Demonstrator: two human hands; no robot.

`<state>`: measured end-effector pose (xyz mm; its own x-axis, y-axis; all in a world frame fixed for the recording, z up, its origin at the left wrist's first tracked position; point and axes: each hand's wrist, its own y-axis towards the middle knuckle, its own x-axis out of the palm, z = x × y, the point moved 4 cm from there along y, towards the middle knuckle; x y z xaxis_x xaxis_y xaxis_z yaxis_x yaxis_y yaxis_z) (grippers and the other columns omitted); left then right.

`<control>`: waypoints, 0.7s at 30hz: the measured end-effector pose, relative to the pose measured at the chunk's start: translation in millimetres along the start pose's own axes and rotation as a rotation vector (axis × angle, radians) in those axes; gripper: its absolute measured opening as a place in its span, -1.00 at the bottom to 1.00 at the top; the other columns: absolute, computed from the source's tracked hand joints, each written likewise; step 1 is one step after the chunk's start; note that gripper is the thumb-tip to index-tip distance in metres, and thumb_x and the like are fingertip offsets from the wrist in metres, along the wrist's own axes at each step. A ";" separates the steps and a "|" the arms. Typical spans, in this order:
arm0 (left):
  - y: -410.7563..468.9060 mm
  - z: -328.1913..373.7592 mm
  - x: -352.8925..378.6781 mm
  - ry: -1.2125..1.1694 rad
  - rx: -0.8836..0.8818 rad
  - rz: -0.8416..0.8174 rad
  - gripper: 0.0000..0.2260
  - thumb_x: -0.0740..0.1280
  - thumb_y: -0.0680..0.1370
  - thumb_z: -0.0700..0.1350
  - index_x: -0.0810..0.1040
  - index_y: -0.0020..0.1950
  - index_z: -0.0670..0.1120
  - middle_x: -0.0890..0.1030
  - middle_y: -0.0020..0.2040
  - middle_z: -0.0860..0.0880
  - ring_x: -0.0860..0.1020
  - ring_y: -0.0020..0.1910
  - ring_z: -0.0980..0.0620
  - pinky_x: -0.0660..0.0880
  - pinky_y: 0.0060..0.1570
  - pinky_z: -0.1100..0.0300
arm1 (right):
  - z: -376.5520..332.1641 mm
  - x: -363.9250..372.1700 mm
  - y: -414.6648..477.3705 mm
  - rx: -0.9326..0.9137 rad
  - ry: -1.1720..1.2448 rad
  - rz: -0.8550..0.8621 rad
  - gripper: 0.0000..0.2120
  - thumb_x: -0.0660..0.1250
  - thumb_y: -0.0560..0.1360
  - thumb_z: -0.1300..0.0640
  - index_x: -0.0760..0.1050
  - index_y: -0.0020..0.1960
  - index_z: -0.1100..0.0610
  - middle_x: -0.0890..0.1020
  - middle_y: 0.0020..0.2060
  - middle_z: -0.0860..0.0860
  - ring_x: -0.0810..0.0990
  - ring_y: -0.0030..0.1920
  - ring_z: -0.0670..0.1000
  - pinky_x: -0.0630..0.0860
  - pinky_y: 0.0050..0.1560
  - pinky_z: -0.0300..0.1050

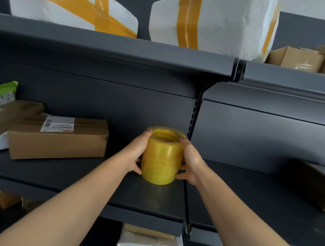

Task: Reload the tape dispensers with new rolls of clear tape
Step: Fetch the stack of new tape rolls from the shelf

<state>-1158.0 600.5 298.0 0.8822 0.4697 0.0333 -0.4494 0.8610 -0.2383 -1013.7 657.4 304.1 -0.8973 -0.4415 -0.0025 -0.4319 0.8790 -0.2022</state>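
A tall yellowish stack of clear tape rolls, wrapped together, stands upright on the dark grey middle shelf near its right end. My left hand grips the stack's left side, fingers curled round the back and thumb low at the front. On the stack's right side my right hand holds it the same way. No tape dispenser is in view.
Brown cardboard parcels lie left of the stack on the same shelf, another box at the right. White foam boxes bound with yellow tape sit on the shelf above. A white bag lies on the lower shelf.
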 end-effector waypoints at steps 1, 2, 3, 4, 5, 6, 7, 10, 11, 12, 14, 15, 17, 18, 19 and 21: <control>-2.4 -0.4 0.7 -0.023 0.039 0.009 -0.42 0.12 0.57 0.29 0.20 0.52 0.06 0.31 0.47 -0.14 0.30 0.42 -0.24 0.29 0.31 -0.34 | 0.0 0.6 -0.4 -0.026 0.034 -0.003 -0.65 0.06 0.62 -0.22 0.39 0.22 -0.02 0.51 0.10 0.05 0.51 0.17 0.15 0.38 0.10 0.13; -5.0 -1.2 1.2 -0.050 0.079 0.016 -0.47 0.11 0.58 0.26 0.23 0.50 0.08 0.33 0.46 -0.12 0.31 0.42 -0.21 0.28 0.33 -0.31 | 0.5 1.9 -2.3 -0.056 0.067 -0.003 -0.71 0.07 0.62 -0.17 0.42 0.14 -0.02 0.53 0.06 0.02 0.53 0.08 0.09 0.41 0.10 0.09; -7.6 -2.6 2.0 -0.076 0.119 0.018 -0.51 0.11 0.59 0.23 0.26 0.48 0.08 0.36 0.45 -0.10 0.32 0.41 -0.17 0.27 0.35 -0.28 | 2.6 3.1 -2.6 -0.090 0.089 -0.004 -0.73 0.09 0.62 -0.13 0.44 0.14 -0.02 0.56 0.05 0.02 0.55 0.03 0.04 0.43 0.11 0.05; -10.4 -4.8 3.0 -0.098 0.157 0.018 -0.56 0.11 0.60 0.20 0.30 0.45 0.08 0.39 0.42 -0.08 0.35 0.39 -0.14 0.26 0.36 -0.25 | 5.1 4.9 -3.9 -0.128 0.105 -0.006 -0.70 0.10 0.60 -0.13 0.44 0.20 -0.01 0.58 0.08 0.04 0.56 0.05 0.02 0.45 0.14 0.04; -13.6 -7.6 4.1 -0.119 0.195 0.017 -0.59 0.11 0.61 0.17 0.34 0.42 0.06 0.42 0.39 -0.07 0.38 0.36 -0.10 0.27 0.36 -0.20 | 8.3 6.4 -4.7 -0.167 0.108 -0.008 -0.61 0.12 0.57 -0.16 0.42 0.30 0.01 0.59 0.15 0.05 0.56 0.11 0.03 0.45 0.22 0.04; -17.2 -10.3 4.7 -0.132 0.235 0.020 -0.62 0.11 0.61 0.14 0.39 0.38 0.05 0.46 0.35 -0.05 0.41 0.31 -0.05 0.29 0.35 -0.13 | 11.8 8.0 -5.9 -0.199 0.103 -0.006 -0.48 0.14 0.52 -0.24 0.38 0.37 0.00 0.57 0.23 0.05 0.54 0.19 0.03 0.43 0.30 0.06; -20.7 -13.0 5.1 -0.138 0.277 0.026 -0.66 0.11 0.61 0.12 0.44 0.32 0.05 0.49 0.31 -0.05 0.44 0.25 0.00 0.31 0.35 -0.07 | 14.9 9.4 -7.4 -0.227 0.098 -0.006 -0.36 0.16 0.44 -0.35 0.34 0.42 -0.04 0.54 0.29 0.02 0.51 0.27 0.02 0.38 0.37 0.09; -34.4 -19.3 5.6 -0.135 0.420 0.044 -0.72 0.15 0.56 0.11 0.51 0.17 0.05 0.54 0.22 -0.07 0.47 0.22 0.01 0.31 0.38 -0.07 | 20.4 11.2 -18.6 -0.305 0.136 0.010 -0.27 0.14 0.43 -0.45 0.27 0.48 -0.11 0.45 0.39 -0.05 0.38 0.41 -0.01 0.22 0.48 0.13; -40.2 -21.3 5.7 -0.140 0.468 0.041 -0.67 0.16 0.51 0.11 0.50 0.19 0.04 0.54 0.21 -0.07 0.47 0.24 0.00 0.31 0.38 -0.08 | 22.1 11.0 -21.6 -0.327 0.163 0.012 -0.31 0.12 0.46 -0.42 0.27 0.49 -0.10 0.43 0.40 -0.05 0.35 0.42 -0.02 0.19 0.50 0.13; -46.1 -24.0 5.5 -0.151 0.504 0.034 -0.62 0.16 0.47 0.10 0.49 0.22 0.02 0.54 0.22 -0.08 0.47 0.26 -0.02 0.32 0.38 -0.08 | 23.5 10.8 -25.5 -0.346 0.190 0.009 -0.33 0.13 0.48 -0.39 0.29 0.49 -0.08 0.43 0.40 -0.06 0.35 0.43 -0.03 0.17 0.51 0.12; -58.8 -29.8 5.1 -0.194 0.545 0.023 -0.59 0.17 0.43 0.06 0.46 0.25 0.00 0.53 0.24 -0.10 0.46 0.28 -0.06 0.33 0.36 -0.06 | 26.1 11.3 -33.5 -0.388 0.211 -0.001 -0.35 0.16 0.47 -0.35 0.35 0.45 -0.06 0.48 0.36 -0.06 0.39 0.40 -0.05 0.19 0.50 0.10; -64.3 -32.8 4.9 -0.226 0.555 0.018 -0.60 0.17 0.43 0.05 0.46 0.24 0.00 0.52 0.23 -0.11 0.46 0.27 -0.06 0.34 0.33 -0.04 | 26.9 12.3 -38.7 -0.411 0.204 -0.009 -0.36 0.16 0.45 -0.35 0.38 0.42 -0.06 0.51 0.33 -0.07 0.41 0.37 -0.06 0.22 0.49 0.10; -74.0 -37.9 5.0 -0.290 0.558 0.020 -0.58 0.18 0.45 0.11 0.46 0.24 -0.04 0.54 0.21 -0.10 0.48 0.24 -0.04 0.37 0.30 0.00 | 28.6 14.8 -49.7 -0.452 0.179 -0.013 -0.34 0.15 0.42 -0.40 0.42 0.39 -0.07 0.54 0.30 -0.08 0.44 0.35 -0.07 0.26 0.47 0.09; -78.5 -39.5 4.9 -0.298 0.553 0.030 -0.51 0.18 0.46 0.19 0.46 0.27 -0.07 0.55 0.23 -0.09 0.49 0.26 -0.02 0.37 0.34 0.00 | 30.1 16.1 -54.7 -0.470 0.167 -0.009 -0.31 0.15 0.40 -0.44 0.42 0.39 -0.08 0.53 0.30 -0.09 0.44 0.35 -0.08 0.27 0.47 0.09; -82.0 -40.8 5.0 -0.293 0.551 0.037 -0.43 0.17 0.46 0.28 0.45 0.31 -0.08 0.55 0.26 -0.09 0.49 0.28 -0.01 0.35 0.37 -0.01 | 31.7 17.4 -59.9 -0.487 0.158 -0.006 -0.27 0.15 0.38 -0.47 0.40 0.40 -0.08 0.52 0.32 -0.09 0.43 0.36 -0.09 0.27 0.47 0.09; -89.1 -42.2 4.7 -0.269 0.553 0.046 -0.33 0.13 0.45 0.38 0.45 0.34 -0.08 0.54 0.28 -0.09 0.48 0.31 0.01 0.33 0.40 -0.05 | 36.2 18.7 -68.4 -0.509 0.151 0.006 -0.26 0.17 0.39 -0.47 0.38 0.42 -0.07 0.49 0.35 -0.08 0.41 0.38 -0.08 0.28 0.47 0.09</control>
<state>-1107.9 517.7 278.4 0.8261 0.4796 0.2958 -0.5562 0.7783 0.2913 -997.6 582.5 282.5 -0.8870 -0.4381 0.1461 -0.3827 0.8743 0.2985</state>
